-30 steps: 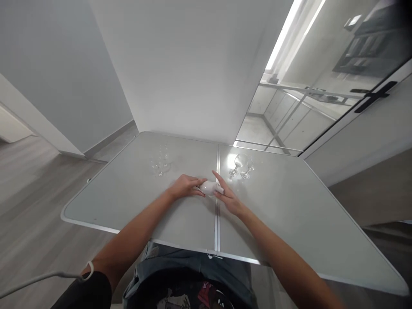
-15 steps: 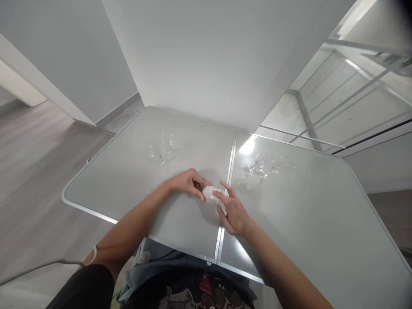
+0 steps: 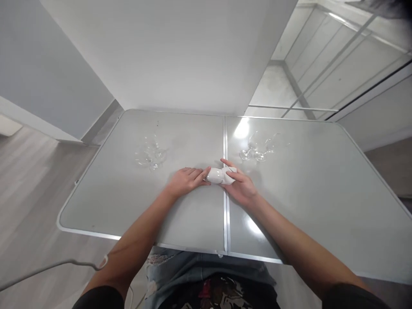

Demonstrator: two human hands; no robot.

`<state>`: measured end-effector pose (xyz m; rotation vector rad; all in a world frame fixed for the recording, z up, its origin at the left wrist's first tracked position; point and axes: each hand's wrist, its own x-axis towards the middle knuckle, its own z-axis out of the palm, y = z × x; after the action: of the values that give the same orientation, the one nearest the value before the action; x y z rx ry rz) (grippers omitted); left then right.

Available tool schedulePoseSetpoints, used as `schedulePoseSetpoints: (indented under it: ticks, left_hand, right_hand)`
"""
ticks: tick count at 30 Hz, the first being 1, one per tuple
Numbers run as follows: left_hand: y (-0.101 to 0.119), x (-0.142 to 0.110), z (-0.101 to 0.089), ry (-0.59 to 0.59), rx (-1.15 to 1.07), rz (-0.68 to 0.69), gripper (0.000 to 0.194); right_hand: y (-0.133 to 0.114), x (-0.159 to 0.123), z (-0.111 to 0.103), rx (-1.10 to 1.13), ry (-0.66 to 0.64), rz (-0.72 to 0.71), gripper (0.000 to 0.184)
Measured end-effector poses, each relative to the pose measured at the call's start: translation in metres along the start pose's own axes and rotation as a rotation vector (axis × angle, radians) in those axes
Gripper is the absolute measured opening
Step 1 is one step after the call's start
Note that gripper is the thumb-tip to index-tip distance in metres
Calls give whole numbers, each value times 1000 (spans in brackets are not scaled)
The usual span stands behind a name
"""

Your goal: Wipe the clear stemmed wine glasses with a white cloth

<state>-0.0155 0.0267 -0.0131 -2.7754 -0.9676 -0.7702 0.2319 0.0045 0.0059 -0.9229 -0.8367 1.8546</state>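
Over the table's middle I hold a stemmed glass (image 3: 214, 175) lying sideways between both hands. My left hand (image 3: 188, 182) is closed around its stem end, which the fingers mostly hide. White material, looking like a tissue (image 3: 229, 176), fills the bowl and sticks out at the rim. My right hand (image 3: 243, 187) grips this tissue at the glass's mouth, with the index finger stretched out beyond it.
Several clear stemmed glasses (image 3: 151, 154) are grouped on the table's left half. More glasses (image 3: 261, 155) stand on the right half. A metal seam (image 3: 226, 223) divides the grey table (image 3: 305, 206). A white wall (image 3: 180, 64) rises behind, and a cable (image 3: 54, 265) runs by my left arm.
The glass has turned from slanting to nearly level. More white tissue shows at its mouth, and my right hand has shifted toward its rim end. My head view has tilted.
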Motion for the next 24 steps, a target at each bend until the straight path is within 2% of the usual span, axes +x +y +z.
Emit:
schedulePoseSetpoints:
  ticks: [2, 4, 6, 8, 10, 12, 16, 19, 21, 24]
  left_hand:
    - [-1, -1, 3, -10, -5, -31, 54]
    - [-2, 0, 6, 4, -33, -30, 58]
    - [-3, 0, 7, 41, -75, 9, 61]
    - [-3, 1, 7, 91, -105, 57, 62]
    - [-3, 2, 7, 144, -106, 74, 64]
    - [-4, 2, 7, 182, -82, 72, 65]
    - [-6, 1, 11, 146, -5, 1, 58]
    - [-8, 3, 11, 89, -25, -81, 55]
    - [-7, 7, 5, 33, -121, -118, 58]
    - [-4, 20, -15, -167, -422, -190, 63]
  right_hand:
    - [-3, -3, -2, -169, -4, -106, 54]
    - [-9, -8, -4, -419, -62, -241, 49]
    - [-15, -13, -7, -642, -198, -358, 41]
    - [-20, -16, -9, -763, -326, -435, 37]
    - [-22, -17, -10, -781, -348, -469, 37]
    - [-19, -15, -8, -709, -267, -452, 38]
    - [-6, -8, -1, -287, -16, -306, 46]
    - [2, -4, 0, -66, 44, -206, 49]
    - [3, -6, -2, -150, 12, -223, 48]
    - [-4, -13, -6, -523, -138, -389, 44]
